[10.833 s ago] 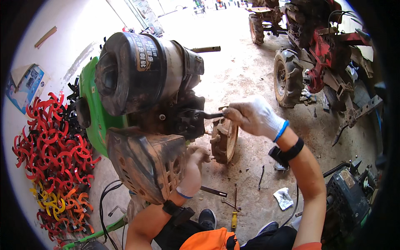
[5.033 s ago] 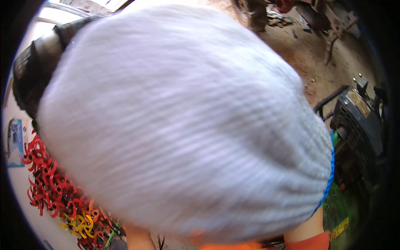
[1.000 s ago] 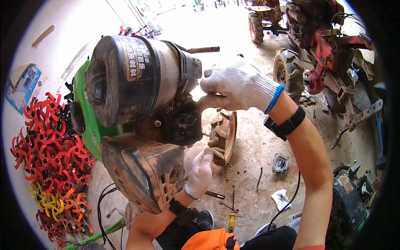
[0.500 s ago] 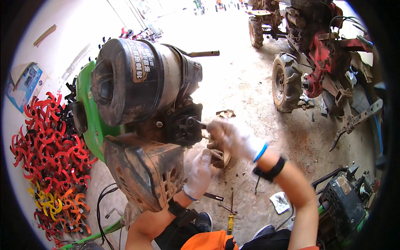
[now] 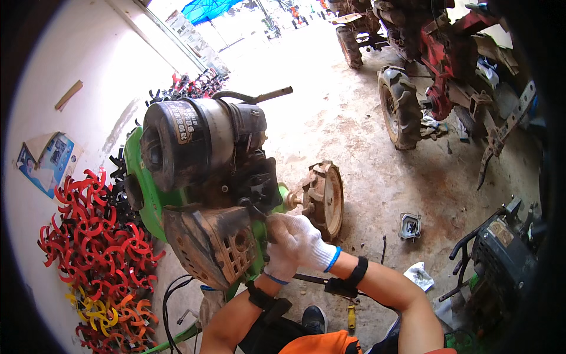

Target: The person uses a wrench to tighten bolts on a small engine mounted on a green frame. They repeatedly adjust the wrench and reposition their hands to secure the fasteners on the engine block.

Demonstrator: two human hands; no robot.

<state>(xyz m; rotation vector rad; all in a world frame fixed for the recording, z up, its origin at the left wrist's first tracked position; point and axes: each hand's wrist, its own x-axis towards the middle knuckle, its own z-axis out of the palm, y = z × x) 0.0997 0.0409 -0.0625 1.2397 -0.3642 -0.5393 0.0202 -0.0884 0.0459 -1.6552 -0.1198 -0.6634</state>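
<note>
A gloved right hand (image 5: 303,238) overlapped the left hand (image 5: 279,263) at the near right side of a green-and-black engine (image 5: 206,187); how far either's fingers closed, or on what, could not be told.

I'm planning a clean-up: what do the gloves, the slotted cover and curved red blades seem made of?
Gloves: likely knitted fabric, matt white, with snug blue-edged cuffs.
Slotted cover: probably painted metal, dull and scuffed; its brown could be rust or dirt.
Curved red blades: likely painted metal, judging by glossy highlights.
</note>
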